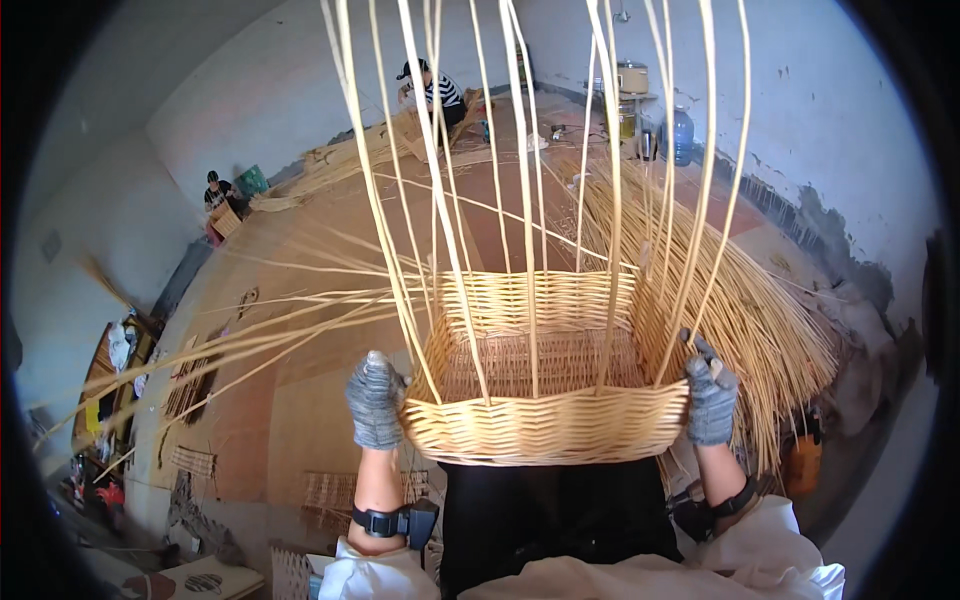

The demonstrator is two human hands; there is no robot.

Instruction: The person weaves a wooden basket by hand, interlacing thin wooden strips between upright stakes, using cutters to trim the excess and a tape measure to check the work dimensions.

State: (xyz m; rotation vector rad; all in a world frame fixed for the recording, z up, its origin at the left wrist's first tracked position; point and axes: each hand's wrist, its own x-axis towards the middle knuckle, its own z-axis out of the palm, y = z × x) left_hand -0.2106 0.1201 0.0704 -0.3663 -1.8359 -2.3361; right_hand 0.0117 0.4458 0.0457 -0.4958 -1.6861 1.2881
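A half-woven wicker basket (548,432), rectangular and pale yellow, is held up over my lap. Long upright stakes (525,180) rise from its walls, and loose weaving strands (300,315) trail off its left side. In a grey knit glove, my left hand (377,402) grips the basket's left end. My right hand (711,395), gloved the same way, is closed around the right end near the front corner. The fingers of both hands are partly hidden behind the wicker. The woven base shows between the stakes.
A large bundle of willow rods (740,340) lies on the floor at right. Small woven panels (335,492) lie at lower left. Two people work farther back, one in a striped top (445,92), one beside the left wall (218,190). A blue water bottle (682,138) stands at the back wall.
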